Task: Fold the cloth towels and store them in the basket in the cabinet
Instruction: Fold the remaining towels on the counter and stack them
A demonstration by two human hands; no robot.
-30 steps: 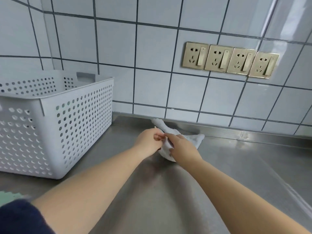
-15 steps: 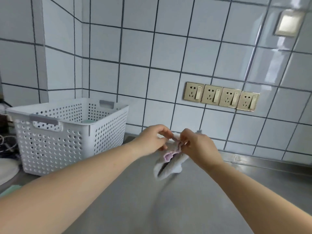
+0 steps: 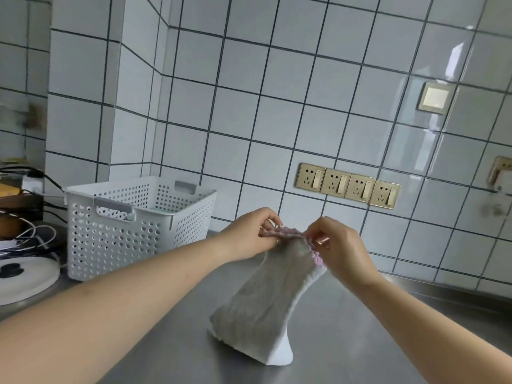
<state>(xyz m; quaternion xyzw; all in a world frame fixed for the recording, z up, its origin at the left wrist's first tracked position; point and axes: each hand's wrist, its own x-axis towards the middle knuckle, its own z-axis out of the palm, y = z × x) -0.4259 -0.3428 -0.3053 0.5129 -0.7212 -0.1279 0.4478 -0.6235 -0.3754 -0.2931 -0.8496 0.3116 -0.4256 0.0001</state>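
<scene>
A grey-white cloth towel [image 3: 266, 309] with a pink edge hangs above the steel counter [image 3: 166, 356], its lower end touching the surface. My left hand [image 3: 253, 236] pinches the top edge on the left. My right hand [image 3: 336, 249] pinches the same edge on the right, the two hands a short way apart. A white perforated basket [image 3: 124, 234] stands on the counter to the left, with something pale green inside.
Tiled wall behind, with a row of gold sockets [image 3: 347, 185]. At the far left lie cables [image 3: 30, 236] and a round white lid [image 3: 25, 275]. A raised steel ledge [image 3: 443, 289] runs along the wall at the right.
Both hands lifted the towel off the counter and drew apart, so it now hangs stretched between them. The view tilted upward.
</scene>
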